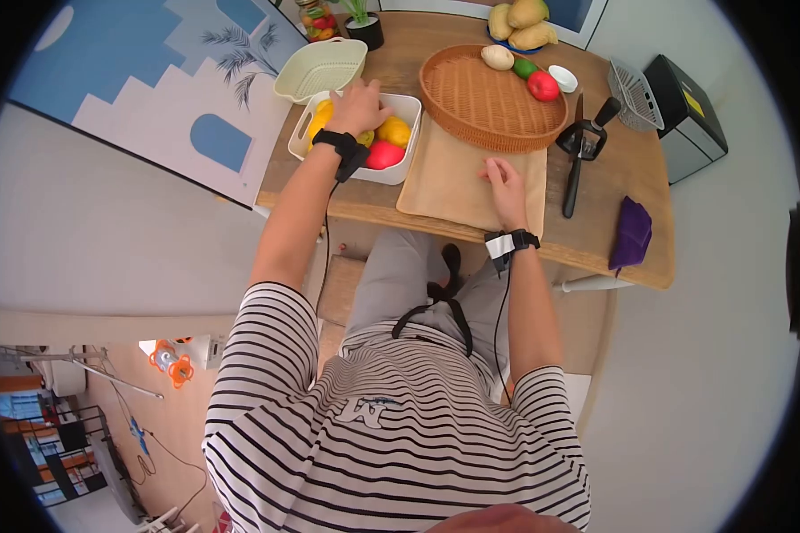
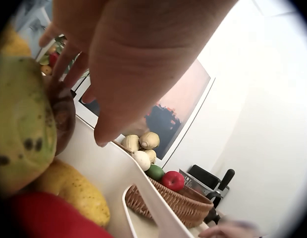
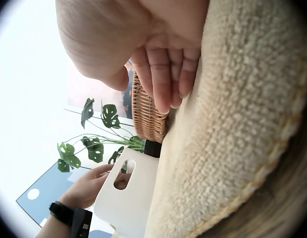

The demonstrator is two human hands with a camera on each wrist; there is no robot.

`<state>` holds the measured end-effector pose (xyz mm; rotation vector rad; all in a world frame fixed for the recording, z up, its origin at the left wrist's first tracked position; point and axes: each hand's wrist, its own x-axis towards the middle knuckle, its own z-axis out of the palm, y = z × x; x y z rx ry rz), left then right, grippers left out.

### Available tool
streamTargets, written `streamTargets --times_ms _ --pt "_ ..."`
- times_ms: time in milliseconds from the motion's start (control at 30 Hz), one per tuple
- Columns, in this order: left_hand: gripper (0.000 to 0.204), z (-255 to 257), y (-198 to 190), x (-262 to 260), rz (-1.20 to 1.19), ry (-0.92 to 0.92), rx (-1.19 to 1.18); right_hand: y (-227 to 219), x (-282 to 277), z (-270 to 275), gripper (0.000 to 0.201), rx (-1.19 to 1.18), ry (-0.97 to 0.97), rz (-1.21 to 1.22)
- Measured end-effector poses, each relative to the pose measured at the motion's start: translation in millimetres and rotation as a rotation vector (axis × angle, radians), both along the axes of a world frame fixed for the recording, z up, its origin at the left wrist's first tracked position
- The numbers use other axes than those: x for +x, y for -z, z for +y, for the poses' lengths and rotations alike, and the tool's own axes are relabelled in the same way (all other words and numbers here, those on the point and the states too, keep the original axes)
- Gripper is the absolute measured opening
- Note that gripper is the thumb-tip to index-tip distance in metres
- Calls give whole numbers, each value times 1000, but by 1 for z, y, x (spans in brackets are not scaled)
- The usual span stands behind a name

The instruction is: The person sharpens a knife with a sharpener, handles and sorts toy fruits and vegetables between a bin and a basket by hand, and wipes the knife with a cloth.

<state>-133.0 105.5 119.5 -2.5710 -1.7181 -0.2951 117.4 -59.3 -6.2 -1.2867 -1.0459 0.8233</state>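
Note:
My left hand (image 1: 360, 108) reaches down into a white bin (image 1: 409, 120) of fruit at the table's left. In the left wrist view its fingers hang beside a dark brown round fruit (image 2: 65, 116), the thumb standing apart. Around it lie a mottled green-yellow fruit (image 2: 22, 114), a speckled yellow fruit (image 2: 79, 191) and a red fruit (image 2: 49, 218). Over the beige towel (image 1: 453, 182) in front of me, my right hand (image 1: 507, 188) rests with relaxed fingers and holds nothing; the right wrist view shows its fingertips close to the cloth.
Behind the towel stands a round wicker basket (image 1: 462, 84) bearing a pale round item, a green fruit and a red apple (image 1: 543, 86). Right of it lie black-handled tools (image 1: 573, 182) and a purple cloth (image 1: 631, 233). A pale green basket (image 1: 324, 71) sits behind the bin.

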Motion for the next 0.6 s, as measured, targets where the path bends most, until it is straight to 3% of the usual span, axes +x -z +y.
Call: streamTargets --times_ms 67,133,200,267,400,467,533,600 --pt "40 -10 0 3 -9 -11 70 -4 -1 -2 31 -7 -15 -9" --pt "32 -26 -1 12 -495 265 239 -5 -1 -2 32 -11 -30 -11" --pt "26 -70 -8 39 -748 368 180 -2 2 -1 31 -39 -27 -24" --pt "22 -99 11 65 -1016 434 -127 1 3 1 31 -40 -35 -17" --pt "18 -110 90 103 -1182 340 -427 1 4 -1 29 -36 -28 -12" --pt "19 -106 112 116 -1263 293 -538 -7 -1 -4 28 -49 -3 -28" --pt "20 -107 123 115 -1312 83 -727 -10 -2 -6 27 -57 -8 -18" --pt "20 -106 126 114 -1323 137 -711 -7 -2 -4 27 -45 10 -23"
